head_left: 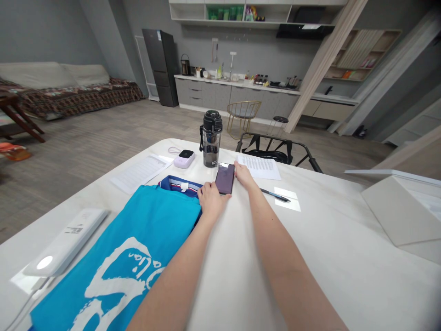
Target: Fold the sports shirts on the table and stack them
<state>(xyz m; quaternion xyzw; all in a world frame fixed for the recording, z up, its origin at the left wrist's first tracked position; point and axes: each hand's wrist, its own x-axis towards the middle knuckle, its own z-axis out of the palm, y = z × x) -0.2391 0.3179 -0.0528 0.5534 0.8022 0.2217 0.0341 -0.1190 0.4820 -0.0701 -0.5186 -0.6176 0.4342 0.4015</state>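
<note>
A dark phone [225,178] lies on the white table [227,257], just in front of a clear bottle with a black lid [211,140]. My left hand [212,198] is closed at the phone's lower left corner, its fingertips on the edge. At the phone's upper right edge, my right hand [244,175] holds it between thumb and fingers. A folded blue shirt [148,234] with white lettering lies beside my left forearm, its collar close to my left hand. Right of my right wrist is a dark pen [275,195].
A lilac device [184,158] and a printed sheet [141,172] lie at the far left, another sheet [262,167] behind my right hand. A white power strip [69,239] is left of the shirt. A white box [403,211] stands right; a black-framed chair [282,147] is beyond.
</note>
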